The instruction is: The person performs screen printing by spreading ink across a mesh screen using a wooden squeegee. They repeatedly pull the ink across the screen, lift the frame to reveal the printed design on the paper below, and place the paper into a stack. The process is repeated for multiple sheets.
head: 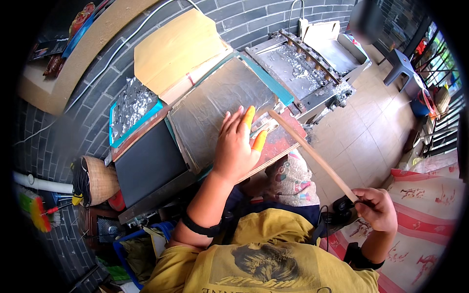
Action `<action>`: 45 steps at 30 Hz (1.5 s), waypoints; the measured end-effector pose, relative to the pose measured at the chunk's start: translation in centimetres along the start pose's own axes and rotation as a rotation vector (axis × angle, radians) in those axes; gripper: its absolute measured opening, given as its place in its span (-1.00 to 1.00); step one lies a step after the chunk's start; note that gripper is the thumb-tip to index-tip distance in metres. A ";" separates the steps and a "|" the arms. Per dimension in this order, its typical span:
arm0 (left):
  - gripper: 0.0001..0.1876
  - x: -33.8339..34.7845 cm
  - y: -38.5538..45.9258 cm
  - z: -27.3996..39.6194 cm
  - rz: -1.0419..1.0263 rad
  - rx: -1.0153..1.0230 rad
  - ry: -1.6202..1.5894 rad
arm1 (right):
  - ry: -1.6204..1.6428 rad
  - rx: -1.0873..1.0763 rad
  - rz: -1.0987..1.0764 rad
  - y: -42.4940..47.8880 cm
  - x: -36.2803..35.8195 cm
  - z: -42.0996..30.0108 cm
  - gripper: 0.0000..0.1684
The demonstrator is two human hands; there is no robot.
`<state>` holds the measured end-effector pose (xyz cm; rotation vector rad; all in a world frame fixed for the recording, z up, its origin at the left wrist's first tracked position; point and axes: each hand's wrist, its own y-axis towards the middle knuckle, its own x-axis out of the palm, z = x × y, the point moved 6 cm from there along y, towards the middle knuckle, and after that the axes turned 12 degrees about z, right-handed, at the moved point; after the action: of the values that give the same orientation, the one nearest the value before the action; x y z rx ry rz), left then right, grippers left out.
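My left hand [238, 146] rests near the right edge of a thin, dark, wrinkled sheet [216, 113] on a stack of sheets, its fingers spread. Orange finger covers sit on its thumb and index finger. Between the fingers and thumb of my right hand [373, 208] is the near end of a long, flat wooden stick [315, 157]. The stick's far tip lies over the red board [282, 143], close to some pale strips [262, 126] beside the stack. Whether the tip touches anything, I cannot tell.
A blue tray [160, 106] of crumpled silver foil stands left, beside a tan paper sheet [179, 51] and a black panel [150, 164]. Behind right is a metal machine [293, 66] strewn with foil scraps. A woven basket [99, 179] hangs far left; a grey stool [399, 66] stands back right.
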<state>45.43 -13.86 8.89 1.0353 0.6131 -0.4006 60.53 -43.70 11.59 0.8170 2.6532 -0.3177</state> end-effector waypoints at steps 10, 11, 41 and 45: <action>-0.51 -0.2 -0.1 0.6 0.011 0.024 0.022 | -0.023 0.019 0.047 0.6 2.4 -0.5 -0.67; -0.51 -0.2 -0.1 0.6 0.012 0.023 0.026 | -0.024 0.031 0.067 0.6 2.4 -0.5 -0.67; -0.30 1.9 6.6 1.2 -0.099 -0.016 0.201 | 0.006 -0.027 0.090 0.5 0.5 -1.0 -0.70; -0.26 2.1 7.0 -0.1 -0.050 -0.134 0.121 | -0.017 -0.007 0.091 0.1 0.1 -0.2 -0.70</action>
<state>51.07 -10.58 12.27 0.9219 0.7648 -0.3372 60.49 -43.53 11.69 0.9254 2.5905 -0.2900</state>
